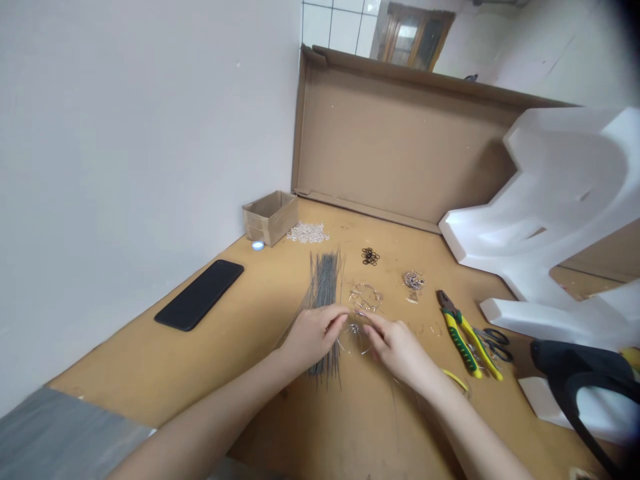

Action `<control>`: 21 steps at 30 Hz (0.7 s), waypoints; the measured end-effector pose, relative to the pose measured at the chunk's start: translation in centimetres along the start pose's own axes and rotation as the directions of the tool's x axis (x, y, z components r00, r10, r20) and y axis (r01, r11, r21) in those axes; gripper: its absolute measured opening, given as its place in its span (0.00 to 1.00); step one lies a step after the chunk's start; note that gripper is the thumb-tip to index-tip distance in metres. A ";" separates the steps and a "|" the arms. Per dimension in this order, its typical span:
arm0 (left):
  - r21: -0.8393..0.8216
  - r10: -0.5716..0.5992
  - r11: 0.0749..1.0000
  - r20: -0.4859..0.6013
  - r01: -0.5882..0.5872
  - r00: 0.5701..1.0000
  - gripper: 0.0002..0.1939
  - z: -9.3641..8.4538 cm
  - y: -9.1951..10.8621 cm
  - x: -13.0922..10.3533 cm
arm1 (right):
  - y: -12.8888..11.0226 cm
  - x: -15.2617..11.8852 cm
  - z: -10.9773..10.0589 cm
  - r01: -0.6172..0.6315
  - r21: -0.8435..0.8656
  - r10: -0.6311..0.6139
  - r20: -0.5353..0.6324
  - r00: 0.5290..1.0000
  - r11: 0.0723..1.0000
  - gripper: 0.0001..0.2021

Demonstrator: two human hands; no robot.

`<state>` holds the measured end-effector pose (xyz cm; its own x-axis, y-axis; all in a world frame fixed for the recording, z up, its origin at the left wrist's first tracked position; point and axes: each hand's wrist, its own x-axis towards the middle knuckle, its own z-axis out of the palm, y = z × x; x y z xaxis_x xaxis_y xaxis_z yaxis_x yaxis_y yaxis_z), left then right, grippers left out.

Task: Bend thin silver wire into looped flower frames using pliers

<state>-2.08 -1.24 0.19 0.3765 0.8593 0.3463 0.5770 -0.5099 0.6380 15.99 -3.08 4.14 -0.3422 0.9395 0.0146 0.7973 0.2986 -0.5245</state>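
Note:
My left hand is closed in a pinch, its wrist over a bundle of thin grey wires. Opposite it, my right hand also pinches, and the fingertips of both hands nearly meet on a thin silvery wire. Fine detail between the fingers is too small to make out. Just below the fingertips shows a thin wire loop; whether it joins the pinched wire I cannot tell. Behind the fingers lie thin wire rings on the table.
Green-yellow pliers and black-handled scissors lie right, near white foam. Farther back are black rings, a wire coil, clear beads and a small cardboard box. A black phone lies left.

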 end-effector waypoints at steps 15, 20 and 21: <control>0.028 -0.038 0.999 -0.037 0.039 0.999 0.12 0.1 0.1 -0.1 | 0.2 -0.1 -0.4 -0.028 0.002 0.029 -0.053 0.998 1.000 0.19; 0.019 -0.031 0.999 -0.006 0.031 0.999 0.12 0.2 0.3 -0.3 | 0.4 0.0 0.3 0.020 -0.126 -0.034 -0.106 0.994 0.992 0.16; 0.017 -0.030 0.999 0.000 0.030 1.000 0.12 0.2 0.3 -0.3 | 0.5 0.0 0.4 0.028 -0.145 -0.045 -0.110 0.993 0.989 0.15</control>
<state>-1.85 -1.66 0.17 0.3592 0.8740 0.3274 0.6002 -0.4850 0.6361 16.15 -3.01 3.50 -0.3207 0.9380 0.1316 0.8509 0.3463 -0.3950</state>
